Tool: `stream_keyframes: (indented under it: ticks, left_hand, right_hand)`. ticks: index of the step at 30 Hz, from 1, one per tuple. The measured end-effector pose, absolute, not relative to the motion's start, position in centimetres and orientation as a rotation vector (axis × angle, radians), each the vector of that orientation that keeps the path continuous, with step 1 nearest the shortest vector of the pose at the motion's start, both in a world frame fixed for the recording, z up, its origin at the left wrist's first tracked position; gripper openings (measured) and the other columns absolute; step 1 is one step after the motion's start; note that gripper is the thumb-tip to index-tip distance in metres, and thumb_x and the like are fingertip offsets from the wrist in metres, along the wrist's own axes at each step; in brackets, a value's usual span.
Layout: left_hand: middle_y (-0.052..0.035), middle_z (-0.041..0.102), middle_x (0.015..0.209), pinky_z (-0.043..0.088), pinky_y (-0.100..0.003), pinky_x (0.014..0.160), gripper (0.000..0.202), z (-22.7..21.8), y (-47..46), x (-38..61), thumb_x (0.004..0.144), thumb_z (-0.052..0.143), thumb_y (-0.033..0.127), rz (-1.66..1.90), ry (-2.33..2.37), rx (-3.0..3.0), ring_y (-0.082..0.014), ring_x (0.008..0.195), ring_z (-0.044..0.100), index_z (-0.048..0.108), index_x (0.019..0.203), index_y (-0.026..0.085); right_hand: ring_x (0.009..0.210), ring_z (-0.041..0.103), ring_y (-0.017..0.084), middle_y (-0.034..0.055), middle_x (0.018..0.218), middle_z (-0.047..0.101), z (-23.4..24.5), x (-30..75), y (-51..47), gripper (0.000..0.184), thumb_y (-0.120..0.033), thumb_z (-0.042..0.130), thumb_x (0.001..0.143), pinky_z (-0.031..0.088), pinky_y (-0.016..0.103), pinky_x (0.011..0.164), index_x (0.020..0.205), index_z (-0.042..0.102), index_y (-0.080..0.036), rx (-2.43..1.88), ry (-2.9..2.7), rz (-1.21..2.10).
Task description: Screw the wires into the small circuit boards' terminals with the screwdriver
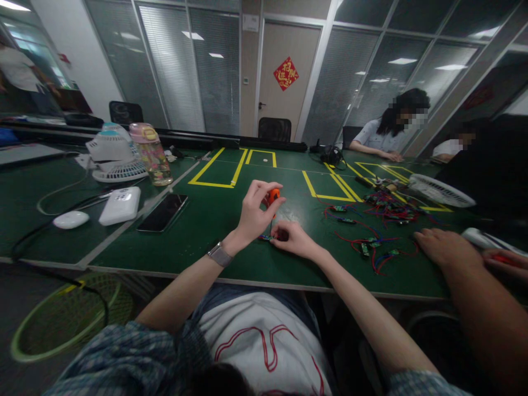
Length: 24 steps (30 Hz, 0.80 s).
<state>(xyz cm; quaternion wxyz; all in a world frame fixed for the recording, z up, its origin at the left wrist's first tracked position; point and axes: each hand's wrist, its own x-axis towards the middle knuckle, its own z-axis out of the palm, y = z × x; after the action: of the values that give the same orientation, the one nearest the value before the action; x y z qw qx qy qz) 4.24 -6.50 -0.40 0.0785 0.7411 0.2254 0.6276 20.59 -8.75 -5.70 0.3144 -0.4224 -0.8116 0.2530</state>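
Note:
My left hand [256,212] is raised over the green table [198,231], its fingers pinched round the orange handle of a small screwdriver [271,197] that stands upright. Just below and to the right, my right hand [293,237] rests on the table, fingers closed on a small green circuit board [267,237] with red wires. The tool's tip comes down toward that board. A watch is on my left wrist.
Several small boards with red and blue wires [371,225] lie to the right. Another person's hand [443,247] rests at the right edge. A black phone [163,212], white power bank [119,205], mouse [71,219], fan [113,154] and bottle [152,154] sit left. Two people sit far right.

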Motion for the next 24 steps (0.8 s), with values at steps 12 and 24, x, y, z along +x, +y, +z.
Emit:
stream_keyframes:
  ticks: [12, 24]
  left_hand:
    - [-0.0050, 0.056, 0.101, 0.052, -0.022, 0.069, 0.029, -0.38, -6.57, 4.13, 0.097, 0.049, 0.018, 1.740, 0.562, 2.186, -0.0108, 0.080, 0.059, 0.058, 0.124, 0.021]
    - [-0.0030, 0.053, 0.095, 0.050, -0.020, 0.063, 0.021, -0.18, -6.69, 4.25, 0.093, 0.058, 0.019, 1.724, 0.529, 2.123, -0.0094, 0.076, 0.056, 0.063, 0.113, 0.019]
  right_hand:
    - [0.060, 0.051, 0.011, -0.0004, 0.072, 0.060, -6.08, 20.71, -8.59, 0.008, -0.014, 0.065, 0.074, 0.042, 0.023, 0.058, 0.081, 0.064, -0.015, -1.107, -2.127, 0.673]
    - [0.060, 0.050, 0.010, -0.0012, 0.071, 0.058, -5.79, 20.64, -8.72, 0.006, -0.014, 0.066, 0.074, 0.040, 0.022, 0.057, 0.079, 0.063, -0.015, -1.108, -2.135, 0.690]
